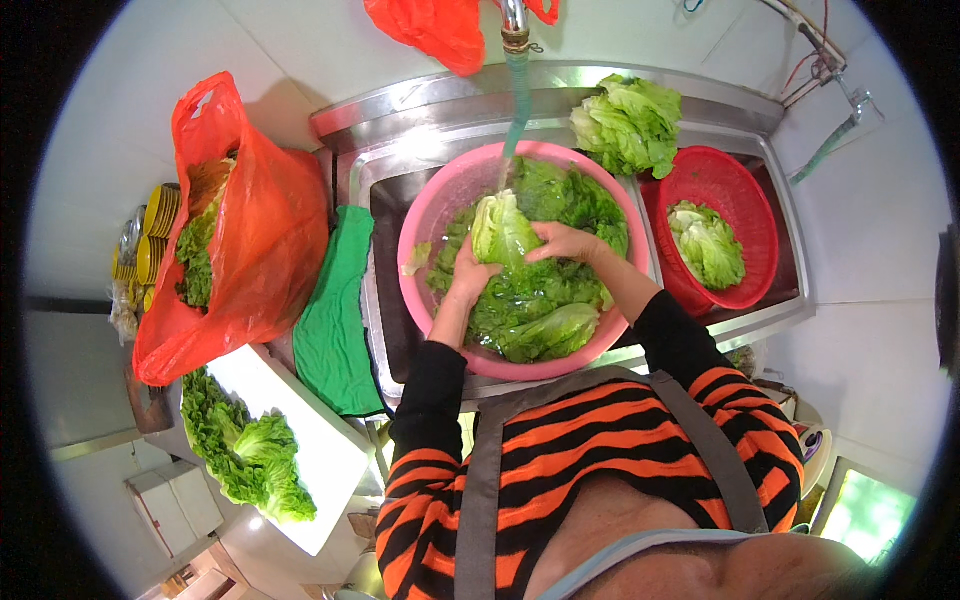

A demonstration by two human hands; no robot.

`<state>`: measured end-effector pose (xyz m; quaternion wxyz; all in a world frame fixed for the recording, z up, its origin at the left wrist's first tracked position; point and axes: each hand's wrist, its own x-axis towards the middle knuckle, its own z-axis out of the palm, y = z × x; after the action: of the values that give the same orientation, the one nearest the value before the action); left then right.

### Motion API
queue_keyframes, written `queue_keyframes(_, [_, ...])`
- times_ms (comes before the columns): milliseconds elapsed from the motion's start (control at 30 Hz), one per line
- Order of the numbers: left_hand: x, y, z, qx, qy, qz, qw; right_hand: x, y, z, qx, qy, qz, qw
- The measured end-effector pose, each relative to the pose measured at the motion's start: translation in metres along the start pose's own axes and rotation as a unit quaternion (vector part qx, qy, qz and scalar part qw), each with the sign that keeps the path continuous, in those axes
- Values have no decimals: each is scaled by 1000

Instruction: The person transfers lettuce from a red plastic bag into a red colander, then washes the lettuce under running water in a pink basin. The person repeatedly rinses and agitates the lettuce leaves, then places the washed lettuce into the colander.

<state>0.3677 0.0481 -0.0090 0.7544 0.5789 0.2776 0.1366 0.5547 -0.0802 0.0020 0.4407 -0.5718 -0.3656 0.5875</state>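
A head of green lettuce (497, 226) lies between my two hands, its pale base towards the tap. My left hand (471, 271) holds its left side, with the thumb across the leaves. From the right, my right hand (568, 243) grips the same head with fingers and thumb spread along it. Both hands are inside a large pink plastic basin (637, 279), which holds water and more lettuce (553, 332). Water falls into the basin beside the lettuce's base from a green hose (517, 101) fixed to the metal tap (514, 19).
The basin sits in a stainless-steel double sink (379, 300). To its right are a red plastic basket (760, 225) with lettuce and a loose lettuce head (628, 124). Leftwards lie a green cloth (335, 322), a red plastic bag (277, 225) of lettuce and a white board (330, 457) bearing lettuce.
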Motion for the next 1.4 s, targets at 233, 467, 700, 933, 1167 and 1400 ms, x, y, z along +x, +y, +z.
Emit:
queue_keyframes(233, [-21, 34, 19, 94, -99, 94, 986, 5, -16, 7, 180, -84, -165, 966])
queue_keyframes(467, [-33, 85, 29, 200, 42, 187, 961, -30, -85, 16, -79, 202, -199, 956])
queue_keyframes(700, [-61, 53, 29, 378, 154, 264, 874, -62, -127, 30, -139, 303, -420, 844])
queue_keyframes(933, [-99, -1, 76, 454, -154, 281, 831, -64, -112, 41, -331, 384, -396, 765])
queue_keyframes(1167, [-98, -19, 88, 574, -182, 203, 772, -78, -87, 32, -199, 373, -297, 856])
queue_keyframes(1400, [-83, -12, 70, 440, -156, 111, 877, -198, -93, -78, -195, 615, -168, 745])
